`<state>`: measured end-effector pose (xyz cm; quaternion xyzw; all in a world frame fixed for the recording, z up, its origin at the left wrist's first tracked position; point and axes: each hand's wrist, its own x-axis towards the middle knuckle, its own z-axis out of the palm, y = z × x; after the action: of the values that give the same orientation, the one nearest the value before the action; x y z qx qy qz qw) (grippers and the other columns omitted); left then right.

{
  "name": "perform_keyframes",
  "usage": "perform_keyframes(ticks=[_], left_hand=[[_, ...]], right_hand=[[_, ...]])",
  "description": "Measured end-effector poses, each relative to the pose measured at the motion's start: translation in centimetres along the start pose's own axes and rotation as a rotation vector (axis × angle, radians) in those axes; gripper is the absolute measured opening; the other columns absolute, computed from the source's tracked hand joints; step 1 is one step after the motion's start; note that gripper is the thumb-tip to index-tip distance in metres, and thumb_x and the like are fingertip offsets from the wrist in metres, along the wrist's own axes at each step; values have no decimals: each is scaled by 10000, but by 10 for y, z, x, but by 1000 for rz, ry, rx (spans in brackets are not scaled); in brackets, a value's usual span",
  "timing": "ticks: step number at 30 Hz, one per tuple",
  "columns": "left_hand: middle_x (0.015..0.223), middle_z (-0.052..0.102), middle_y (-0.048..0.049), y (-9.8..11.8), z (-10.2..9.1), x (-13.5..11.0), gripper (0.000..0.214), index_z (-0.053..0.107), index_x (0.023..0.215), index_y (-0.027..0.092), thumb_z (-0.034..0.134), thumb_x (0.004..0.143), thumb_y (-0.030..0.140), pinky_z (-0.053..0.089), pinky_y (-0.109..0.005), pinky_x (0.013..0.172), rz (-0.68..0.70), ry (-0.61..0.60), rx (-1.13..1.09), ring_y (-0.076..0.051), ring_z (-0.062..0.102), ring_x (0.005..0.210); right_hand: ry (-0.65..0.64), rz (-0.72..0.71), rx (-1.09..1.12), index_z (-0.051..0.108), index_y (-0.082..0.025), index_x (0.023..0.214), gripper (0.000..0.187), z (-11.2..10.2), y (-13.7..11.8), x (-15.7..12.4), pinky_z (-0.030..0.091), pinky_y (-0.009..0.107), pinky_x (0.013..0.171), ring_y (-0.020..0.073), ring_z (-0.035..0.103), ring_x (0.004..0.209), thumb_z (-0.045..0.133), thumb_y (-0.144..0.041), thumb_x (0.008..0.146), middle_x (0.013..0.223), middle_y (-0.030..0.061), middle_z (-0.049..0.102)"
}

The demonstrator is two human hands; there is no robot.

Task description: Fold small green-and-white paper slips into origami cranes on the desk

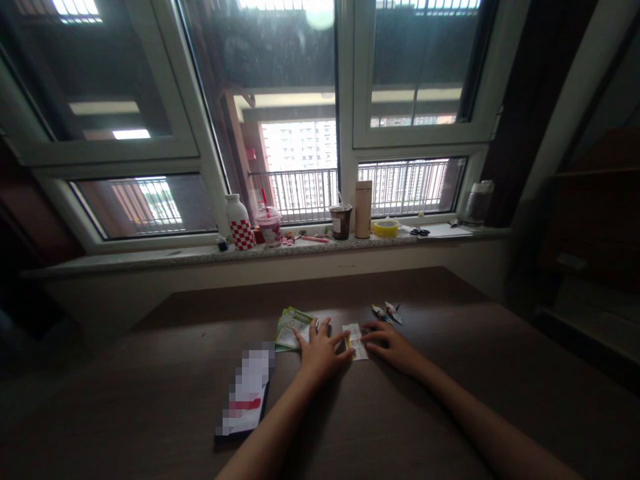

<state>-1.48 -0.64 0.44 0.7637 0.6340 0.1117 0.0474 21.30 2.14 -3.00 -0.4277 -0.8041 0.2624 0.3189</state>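
A small folded piece of patterned paper lies on the dark wooden table between my hands. My left hand rests flat with fingers spread, its thumb and forefinger touching the paper's left edge. My right hand lies on the table at the paper's right edge, fingers stretched toward it. Under my left fingers is a small stack of green printed paper sheets. Two small folded paper figures sit just beyond my right hand.
A phone lies on the table left of my left arm. The windowsill behind carries a red-checked bottle, a pink drink cup, a dark cup, a tall flask, a yellow tape roll and scissors.
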Motion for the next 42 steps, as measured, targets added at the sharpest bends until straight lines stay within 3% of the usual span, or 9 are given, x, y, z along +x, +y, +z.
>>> perform_keyframes(ticks=[9, 20, 34, 42], left_hand=[[1600, 316, 29, 0, -3, 0, 557, 474, 1314, 599, 424, 790, 781, -52, -815, 1039, -5, -34, 71, -420, 153, 1484], [1611, 291, -9, 1, -7, 0, 574, 484, 1322, 577, 448, 783, 771, -66, -808, 1037, -16, -74, 31, -428, 130, 1489], [1611, 292, 3, 5, -10, -1, 578, 483, 1330, 566, 469, 783, 752, -44, -796, 1057, -37, -93, 44, -426, 133, 1488], [1600, 319, -10, 3, -7, -1, 581, 494, 1326, 556, 469, 781, 756, -34, -799, 1057, -33, -72, 30, -429, 147, 1485]], right_hand=[[30, 57, -88, 754, -242, 1100, 341, 6, 5, 4, 344, 454, 1128, 281, 499, 1275, 538, -443, 928, 1341, 125, 568], [66, 38, -299, 704, -238, 1200, 320, 13, 1, 15, 404, 412, 1057, 263, 537, 1172, 515, -278, 945, 1253, 131, 600], [95, 107, -515, 630, -319, 1297, 372, 18, -12, 18, 417, 439, 1005, 283, 502, 1130, 455, -327, 969, 1254, 97, 597], [90, 105, -539, 616, -265, 1318, 388, 18, -16, 16, 414, 439, 1012, 294, 510, 1148, 455, -302, 966, 1265, 116, 594]])
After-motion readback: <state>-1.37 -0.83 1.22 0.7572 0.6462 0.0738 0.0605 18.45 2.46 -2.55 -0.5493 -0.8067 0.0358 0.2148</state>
